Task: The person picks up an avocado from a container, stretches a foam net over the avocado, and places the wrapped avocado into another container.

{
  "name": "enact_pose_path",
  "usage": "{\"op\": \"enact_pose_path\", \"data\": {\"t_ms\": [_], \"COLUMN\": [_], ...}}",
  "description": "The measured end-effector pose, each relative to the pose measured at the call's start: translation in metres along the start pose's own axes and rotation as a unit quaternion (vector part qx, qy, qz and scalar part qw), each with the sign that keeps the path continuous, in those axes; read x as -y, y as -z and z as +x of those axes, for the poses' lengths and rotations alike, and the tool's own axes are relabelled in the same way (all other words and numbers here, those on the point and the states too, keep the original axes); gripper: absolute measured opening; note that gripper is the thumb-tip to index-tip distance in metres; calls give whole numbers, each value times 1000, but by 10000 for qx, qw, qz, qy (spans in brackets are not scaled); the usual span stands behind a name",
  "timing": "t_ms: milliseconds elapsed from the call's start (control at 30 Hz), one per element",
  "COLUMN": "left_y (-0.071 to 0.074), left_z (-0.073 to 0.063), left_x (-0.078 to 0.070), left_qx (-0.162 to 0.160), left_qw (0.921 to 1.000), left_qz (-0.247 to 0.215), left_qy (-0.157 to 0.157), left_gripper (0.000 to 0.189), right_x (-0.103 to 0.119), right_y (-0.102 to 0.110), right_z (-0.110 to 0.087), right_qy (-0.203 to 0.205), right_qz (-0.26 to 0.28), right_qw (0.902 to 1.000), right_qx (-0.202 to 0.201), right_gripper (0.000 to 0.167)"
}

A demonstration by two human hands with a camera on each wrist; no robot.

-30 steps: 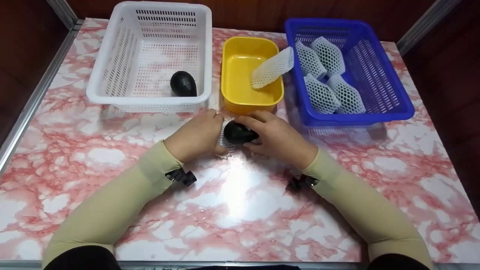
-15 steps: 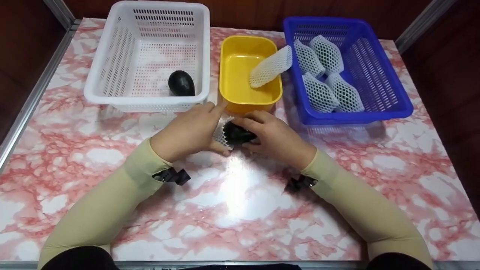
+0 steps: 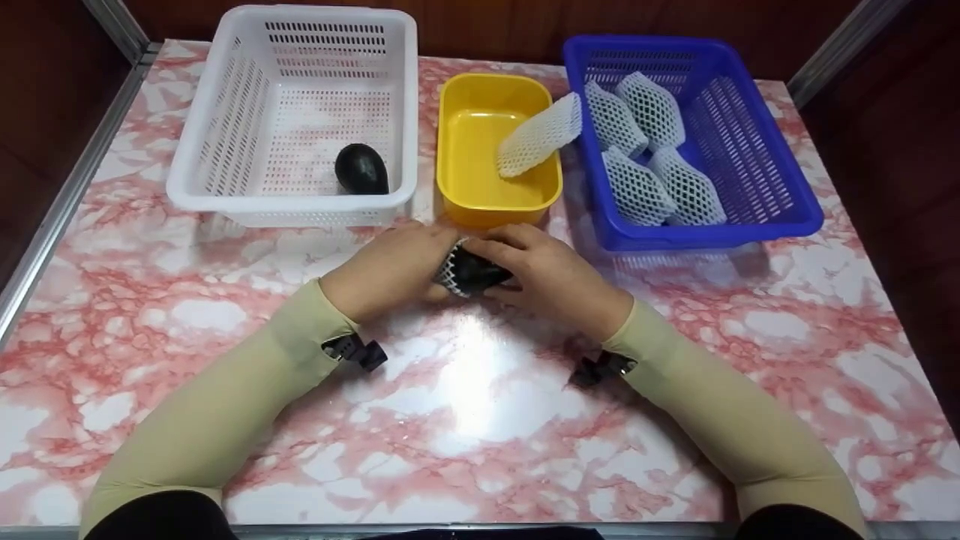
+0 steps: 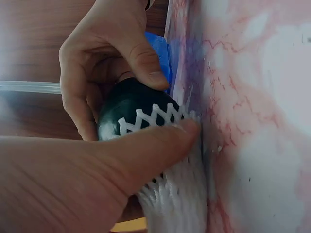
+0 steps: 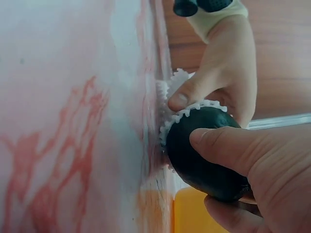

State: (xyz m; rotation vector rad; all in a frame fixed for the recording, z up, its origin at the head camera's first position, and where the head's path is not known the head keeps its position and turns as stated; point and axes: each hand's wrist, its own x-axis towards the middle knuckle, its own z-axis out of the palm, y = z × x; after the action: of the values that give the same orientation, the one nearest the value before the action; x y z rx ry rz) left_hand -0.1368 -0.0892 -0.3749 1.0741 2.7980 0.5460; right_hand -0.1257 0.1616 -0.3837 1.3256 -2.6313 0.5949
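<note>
Between the hands, in front of the yellow box, is a smooth, dark green avocado (image 3: 477, 271). My right hand (image 3: 559, 274) grips it at its narrow end, thumb on the side facing the right wrist camera. A white foam net sleeve (image 4: 180, 194) covers its other end, with the zigzag rim round the fruit. My left hand (image 3: 394, 266) holds this sleeve, its thumb (image 4: 160, 150) pressed on the net near the rim. The sleeve's tail runs back under the left palm, hidden in the head view.
A white basket (image 3: 292, 202) at back left holds another avocado (image 3: 361, 169). One foam net sleeve (image 3: 538, 136) leans in the yellow box (image 3: 469, 199) behind the hands. The blue basket (image 3: 705, 234) at back right contains several net-wrapped fruits (image 3: 686, 187).
My left hand moved slightly left, then back right, drawing the net's rim onto the avocado's end. My right hand keeps its grip and has hardly moved.
</note>
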Motion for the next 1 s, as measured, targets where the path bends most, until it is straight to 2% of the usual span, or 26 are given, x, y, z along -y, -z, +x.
{"op": "enact_pose_path", "data": {"t_ms": [233,367,500,700,833,1000], "left_y": [2,1,-1,-5,-4,3], "left_z": [0,0,-1,0,0,0], "left_x": [-4,-7,-11,-16,-16,-9], "left_qx": [-33,23,49,-132,-322,-252], "left_qw": [9976,9963,9972,9945,9901,9881], "left_qz": [-630,-756,-710,-1041,-1369,-1516], "left_qy": [-297,-415,-242,33,18,15], "left_gripper": [59,66,70,80,89,105], "right_x": [0,-1,0,2,0,-2], "right_y": [7,8,7,6,9,16], "right_z": [-2,-3,-4,-4,-3,-4], "right_qy": [54,214,328,315,297,233], "right_qz": [79,141,299,481,637,797], "right_qw": [9993,9989,9979,9964,9946,9922], "right_qx": [-356,-388,-474,-628,-765,-927], "right_gripper": [58,58,58,57,56,53]}}
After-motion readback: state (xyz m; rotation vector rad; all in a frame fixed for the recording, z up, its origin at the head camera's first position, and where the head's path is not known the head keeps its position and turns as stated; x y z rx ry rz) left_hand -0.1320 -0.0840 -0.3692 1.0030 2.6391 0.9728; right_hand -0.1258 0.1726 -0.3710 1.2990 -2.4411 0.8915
